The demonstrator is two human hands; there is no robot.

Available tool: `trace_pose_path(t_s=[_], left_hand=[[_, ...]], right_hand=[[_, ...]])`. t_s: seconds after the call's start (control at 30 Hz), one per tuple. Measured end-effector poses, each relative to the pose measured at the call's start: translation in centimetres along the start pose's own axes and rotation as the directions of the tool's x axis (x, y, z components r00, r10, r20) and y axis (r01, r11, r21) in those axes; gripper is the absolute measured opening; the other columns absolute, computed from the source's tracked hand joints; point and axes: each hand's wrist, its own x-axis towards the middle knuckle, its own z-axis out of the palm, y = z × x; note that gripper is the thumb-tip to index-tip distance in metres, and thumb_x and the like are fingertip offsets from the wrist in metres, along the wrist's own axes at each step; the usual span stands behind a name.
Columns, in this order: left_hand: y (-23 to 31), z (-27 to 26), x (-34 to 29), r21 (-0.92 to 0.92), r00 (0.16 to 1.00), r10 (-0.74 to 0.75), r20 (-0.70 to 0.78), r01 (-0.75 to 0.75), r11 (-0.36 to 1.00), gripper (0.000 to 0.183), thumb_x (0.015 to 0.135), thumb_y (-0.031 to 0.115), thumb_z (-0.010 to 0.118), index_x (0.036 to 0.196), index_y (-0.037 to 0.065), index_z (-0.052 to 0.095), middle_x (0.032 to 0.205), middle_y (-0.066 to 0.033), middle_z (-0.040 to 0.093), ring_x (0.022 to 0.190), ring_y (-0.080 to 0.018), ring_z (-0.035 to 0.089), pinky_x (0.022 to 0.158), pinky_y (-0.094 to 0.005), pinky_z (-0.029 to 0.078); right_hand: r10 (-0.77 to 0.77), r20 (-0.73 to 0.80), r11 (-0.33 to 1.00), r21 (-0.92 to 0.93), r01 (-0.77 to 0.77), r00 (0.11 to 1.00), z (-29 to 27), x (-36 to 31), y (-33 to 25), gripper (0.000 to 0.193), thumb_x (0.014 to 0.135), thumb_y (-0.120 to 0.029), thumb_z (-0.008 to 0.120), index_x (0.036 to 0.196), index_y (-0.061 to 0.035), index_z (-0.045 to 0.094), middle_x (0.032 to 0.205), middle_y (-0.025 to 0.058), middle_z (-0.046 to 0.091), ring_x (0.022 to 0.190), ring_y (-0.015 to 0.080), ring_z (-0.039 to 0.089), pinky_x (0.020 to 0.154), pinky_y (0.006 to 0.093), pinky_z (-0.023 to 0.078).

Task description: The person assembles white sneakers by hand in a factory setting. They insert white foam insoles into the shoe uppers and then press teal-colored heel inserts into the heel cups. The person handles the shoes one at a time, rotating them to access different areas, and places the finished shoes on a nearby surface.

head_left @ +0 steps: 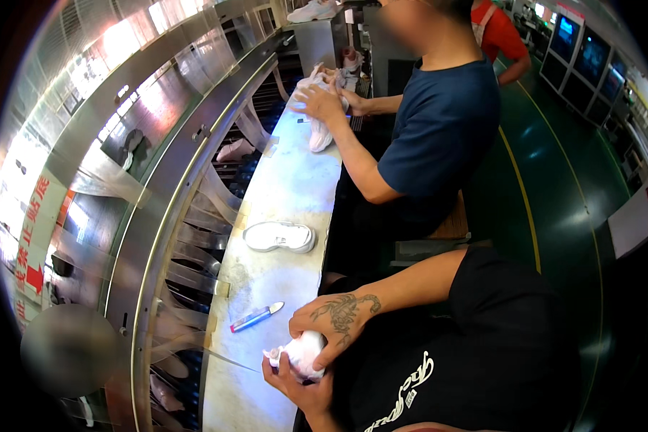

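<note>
A white shoe (309, 350), mostly covered by fingers, is held between my two hands at the near end of the bench. My right hand (334, 322), with a tattoo on its back, comes in from the right and curls over the shoe's top. From below, my left hand (299, 387) wraps its fingers around the near side, beside a crumpled white part at the shoe's end. A blue pen-like tool (257, 317) with a pale pointed tip and red end lies just beyond. Farther along rests another white shoe (279, 237) on its side.
The narrow, stained bench (288, 180) runs along a metal conveyor line (169, 216) with curved metal strips and shoe parts below. A co-worker in dark blue (439, 122) handles another pale shoe (320, 135) at the far end. Lit screens (590, 54) stand at far right.
</note>
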Motion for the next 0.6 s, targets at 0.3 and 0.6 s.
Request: trace_pose_path(t_s=[0.3, 0.6], left_hand=[[2.8, -6.7, -1.8, -0.256, 0.974, -0.223, -0.024, 0.210, 0.944, 0.079, 0.113, 0.061, 0.055, 0.147, -0.011, 0.054, 0.144, -0.0254, 0.066, 0.139, -0.0377, 0.061, 0.127, -0.0525, 0.039], [5.1, -5.5, -1.8, -0.038, 0.981, -0.153, -0.118, 0.149, 0.988, 0.074, 0.116, 0.064, 0.042, 0.141, -0.003, 0.061, 0.131, -0.0230, 0.074, 0.127, -0.0437, 0.070, 0.126, -0.0652, 0.039]], right_hand=[[-0.260, -0.333, 0.818, 0.422, 0.390, 0.906, 7.8, 1.8, -3.0, 0.062, 0.094, -0.017, 0.086, 0.148, -0.0023, 0.060, 0.139, 0.0187, 0.065, 0.127, 0.0373, 0.066, 0.109, 0.0444, 0.055], [-0.190, -0.555, 0.925, 0.174, 0.337, 0.810, 11.2, -0.1, -5.5, 0.047, 0.076, -0.008, 0.098, 0.113, 0.0002, 0.070, 0.108, 0.0163, 0.067, 0.094, 0.0341, 0.064, 0.081, 0.0421, 0.055]])
